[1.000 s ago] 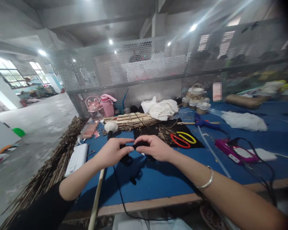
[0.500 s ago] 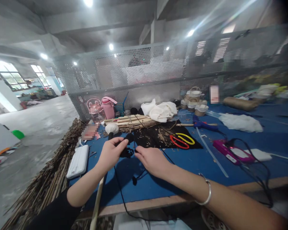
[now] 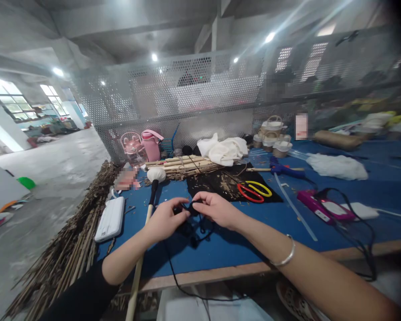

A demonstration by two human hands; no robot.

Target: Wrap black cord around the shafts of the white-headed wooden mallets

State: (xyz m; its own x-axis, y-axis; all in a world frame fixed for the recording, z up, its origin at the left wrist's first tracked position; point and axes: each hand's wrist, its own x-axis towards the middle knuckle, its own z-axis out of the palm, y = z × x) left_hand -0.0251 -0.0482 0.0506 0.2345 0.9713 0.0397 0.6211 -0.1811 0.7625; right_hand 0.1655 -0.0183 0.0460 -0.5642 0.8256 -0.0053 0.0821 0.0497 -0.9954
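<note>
The left hand (image 3: 163, 219) and right hand (image 3: 222, 211) pinch black cord (image 3: 195, 208) between their fingers, and the loops (image 3: 194, 242) below these fingers may tangle if pulled unevenly.

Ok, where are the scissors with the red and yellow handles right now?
In the head view, the scissors lie right of centre on the black, debris-strewn cloth, beyond the right hand and nearer than the blue plastic glue gun.
</note>
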